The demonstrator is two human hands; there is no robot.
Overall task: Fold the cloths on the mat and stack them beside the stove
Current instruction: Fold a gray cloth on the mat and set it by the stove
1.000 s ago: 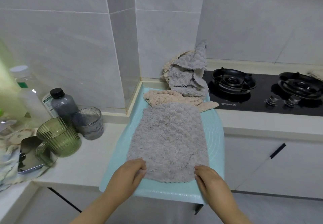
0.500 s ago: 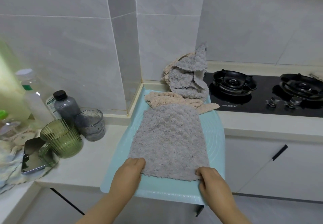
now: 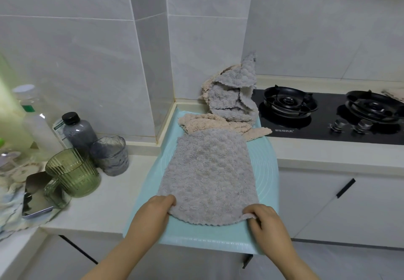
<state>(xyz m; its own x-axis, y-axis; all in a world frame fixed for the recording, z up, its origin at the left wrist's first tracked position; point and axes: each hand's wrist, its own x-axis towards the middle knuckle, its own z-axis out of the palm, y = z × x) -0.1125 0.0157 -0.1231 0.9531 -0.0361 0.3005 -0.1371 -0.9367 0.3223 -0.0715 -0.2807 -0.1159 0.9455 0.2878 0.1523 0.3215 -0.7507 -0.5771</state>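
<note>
both hands are on the near edge of one cloth. the left hand [image 3: 156, 208] curls its fingers over the near-left corner of a grey fluffy cloth [image 3: 207, 174] and grips it. the right hand [image 3: 265, 218] pinches the near-right corner between thumb and fingers, and that corner is turned up a little, showing a paler pinkish underside.

the grey fluffy cloth lies spread flat down the middle of a pale teal silicone mat [image 3: 265, 166], which covers part of the white countertop [image 3: 113, 192] and overhangs its front edge. at its far end the cloth overlaps a crumpled beige cloth [image 3: 203, 122] lying across the mat. behind that, in the corner against the tiled wall, a heap of grey and beige cloths [image 3: 231, 96] is piled loosely, just beside the left edge of a black glass gas stove [image 3: 323, 126] with two burners. one end of the crumpled beige cloth reaches the strip of counter in front of the stove.

off to the left on the counter, close together, stand a green ribbed glass cup [image 3: 74, 174], a smoky grey glass tumbler [image 3: 110, 157] and a dark bottle with a black cap [image 3: 77, 131]. a tall clear plastic bottle [image 3: 37, 124] stands behind them near the wall.
</note>
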